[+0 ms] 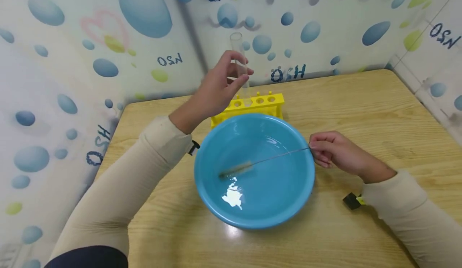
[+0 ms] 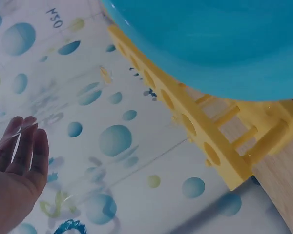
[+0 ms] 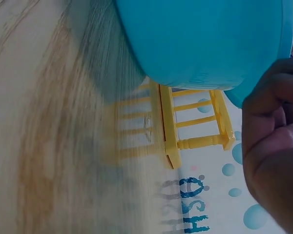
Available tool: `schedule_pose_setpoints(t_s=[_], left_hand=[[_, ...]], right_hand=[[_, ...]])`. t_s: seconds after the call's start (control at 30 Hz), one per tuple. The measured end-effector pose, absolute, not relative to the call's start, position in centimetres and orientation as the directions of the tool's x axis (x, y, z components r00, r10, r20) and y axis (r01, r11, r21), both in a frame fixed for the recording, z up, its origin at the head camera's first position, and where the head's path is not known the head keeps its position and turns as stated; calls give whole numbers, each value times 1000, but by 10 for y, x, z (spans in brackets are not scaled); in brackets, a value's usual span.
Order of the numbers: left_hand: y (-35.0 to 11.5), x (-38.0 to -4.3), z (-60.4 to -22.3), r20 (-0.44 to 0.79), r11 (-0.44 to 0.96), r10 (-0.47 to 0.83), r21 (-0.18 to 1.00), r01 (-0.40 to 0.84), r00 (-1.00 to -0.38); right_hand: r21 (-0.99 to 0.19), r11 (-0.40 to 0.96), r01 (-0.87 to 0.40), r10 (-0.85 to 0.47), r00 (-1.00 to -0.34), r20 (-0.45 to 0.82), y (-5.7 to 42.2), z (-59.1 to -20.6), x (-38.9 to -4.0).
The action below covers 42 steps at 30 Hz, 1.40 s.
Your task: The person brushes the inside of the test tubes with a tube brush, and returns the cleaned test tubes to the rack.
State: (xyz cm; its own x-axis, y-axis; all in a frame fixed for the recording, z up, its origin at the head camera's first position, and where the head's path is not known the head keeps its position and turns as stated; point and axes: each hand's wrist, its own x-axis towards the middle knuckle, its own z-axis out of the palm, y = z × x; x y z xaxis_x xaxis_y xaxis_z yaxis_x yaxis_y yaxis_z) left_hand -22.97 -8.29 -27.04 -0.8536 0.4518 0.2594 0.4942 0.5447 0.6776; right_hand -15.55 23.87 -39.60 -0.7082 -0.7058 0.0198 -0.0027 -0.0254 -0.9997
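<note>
A clear glass test tube (image 1: 236,43) stands nearly upright above the yellow test tube rack (image 1: 277,100). My left hand (image 1: 218,86) holds it between thumb and fingers. The tube's lower end meets the rack's top bar; whether it sits in a hole I cannot tell. In the left wrist view the left hand (image 2: 20,170) shows at the left edge. My right hand (image 1: 337,152) pinches the thin wire handle of a test tube brush (image 1: 235,170) at the blue basin's right rim. The brush's bristles lie inside the basin (image 1: 309,175), over the water.
The basin stands on a wooden table (image 1: 361,111), in front of the rack. A wall (image 1: 202,47) with printed blue and green drops rises directly behind the table. The rack (image 3: 200,141) also shows past the basin in the right wrist view.
</note>
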Motion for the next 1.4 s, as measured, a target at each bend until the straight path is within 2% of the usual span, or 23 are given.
schedule_pose_setpoints(t_s=[0.3, 0.47, 0.73, 1.2, 1.3, 1.4], left_hand=[[-49, -261, -286, 76, 645, 380, 693, 323, -922], [-44, -266, -297, 32, 682, 368, 670, 293, -929], [-35, -272, -311, -112, 769, 353, 599, 220, -929], [-37, -270, -312, -186, 814, 294, 562, 144, -937], [-41, -263, -308, -204, 814, 281, 568, 121, -938], [-52, -245, -306, -167, 821, 303, 546, 168, -938]], right_hand=[[-998, 61, -18, -677, -736, -28, 238, -394, -154], [-996, 88, -17, -668, -743, -46, 237, -394, -154], [-993, 113, -11, -657, -751, -67, 239, -395, -154], [-988, 155, -18, -630, -772, -85, 235, -394, -154], [-987, 161, -24, -625, -776, -83, 235, -394, -153], [-986, 165, -17, -624, -776, -91, 235, -395, -153]])
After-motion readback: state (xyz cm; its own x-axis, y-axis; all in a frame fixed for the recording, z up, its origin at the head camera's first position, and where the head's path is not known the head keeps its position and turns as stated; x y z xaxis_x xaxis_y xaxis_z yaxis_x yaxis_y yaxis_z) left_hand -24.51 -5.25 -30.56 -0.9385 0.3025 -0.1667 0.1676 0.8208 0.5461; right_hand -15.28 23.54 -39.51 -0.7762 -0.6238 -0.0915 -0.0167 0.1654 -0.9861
